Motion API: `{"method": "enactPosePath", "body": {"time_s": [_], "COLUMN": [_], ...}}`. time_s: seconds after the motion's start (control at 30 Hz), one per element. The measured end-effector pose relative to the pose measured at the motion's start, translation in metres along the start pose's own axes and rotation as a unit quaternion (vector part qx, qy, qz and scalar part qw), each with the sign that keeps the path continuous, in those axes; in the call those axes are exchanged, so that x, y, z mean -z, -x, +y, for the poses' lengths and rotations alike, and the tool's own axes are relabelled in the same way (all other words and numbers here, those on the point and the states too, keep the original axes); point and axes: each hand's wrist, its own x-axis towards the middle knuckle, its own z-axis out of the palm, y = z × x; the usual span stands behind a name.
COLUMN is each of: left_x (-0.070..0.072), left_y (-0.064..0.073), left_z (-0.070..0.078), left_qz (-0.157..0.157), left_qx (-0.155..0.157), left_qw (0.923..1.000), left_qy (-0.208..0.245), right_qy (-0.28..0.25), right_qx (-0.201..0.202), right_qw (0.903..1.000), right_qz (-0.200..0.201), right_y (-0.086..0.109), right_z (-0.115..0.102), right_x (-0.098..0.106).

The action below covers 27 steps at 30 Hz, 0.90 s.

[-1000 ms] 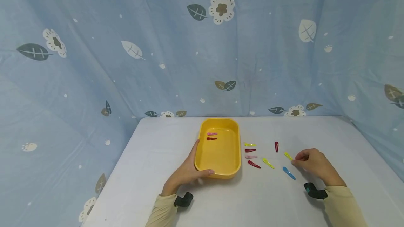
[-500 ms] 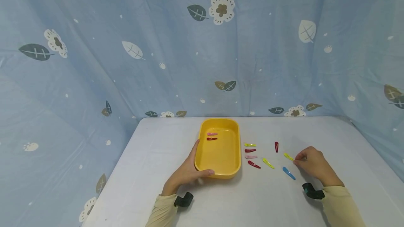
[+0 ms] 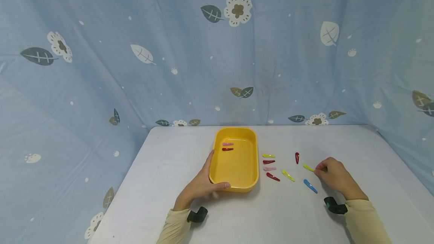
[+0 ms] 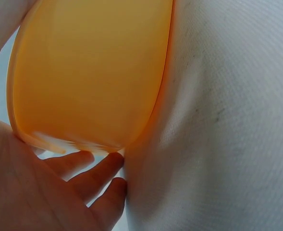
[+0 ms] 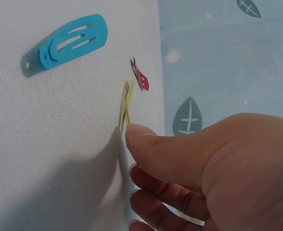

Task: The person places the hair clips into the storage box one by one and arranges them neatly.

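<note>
My left hand (image 3: 200, 184) holds a yellow plastic tray (image 3: 241, 168) at its near left corner, thumb over the front rim and fingers along the left side. In the left wrist view, fingertips (image 4: 113, 160) touch the wall of the tray (image 4: 93, 72). Two hair clips, one pink (image 3: 228, 144) and one dark red (image 3: 227, 149), lie inside it. To the right, my right hand (image 3: 336, 178) pinches one end of a yellow snap hair clip (image 3: 308, 167) between thumb and finger. The right wrist view shows this clip (image 5: 126, 103) edge-on, its far end slightly raised.
A blue clip (image 3: 310, 186) lies just in front of the right hand, and a red clip (image 3: 297, 157) behind it to the left. Several more clips, including a second yellow one (image 3: 288, 175), lie between tray and hand. A blue patterned curtain (image 3: 271, 48) hangs behind the white table (image 3: 162, 150).
My right hand has shifted slightly left, and the pinched yellow clip has turned closer to level and moved a little left. The left hand and tray have stayed still.
</note>
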Motion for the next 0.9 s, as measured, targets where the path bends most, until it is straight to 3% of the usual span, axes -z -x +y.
{"method": "enactPosePath", "body": {"time_s": [0.5,0.9], "left_x": [0.000,0.000], "left_y": [0.000,0.000], "left_z": [0.001,0.001], "left_qz": [0.001,-0.004], "left_qx": [0.006,0.002], "left_qw": [1.0000,1.0000], "left_qy": [-0.002,0.003], "right_qy": [-0.020,-0.026], "right_qx": [-0.011,0.037], "right_qw": [0.9997,0.9982], "right_qz": [0.008,0.039], "right_y": [0.001,0.006], "right_z": [-0.009,-0.019], "right_x": [0.001,0.001]}}
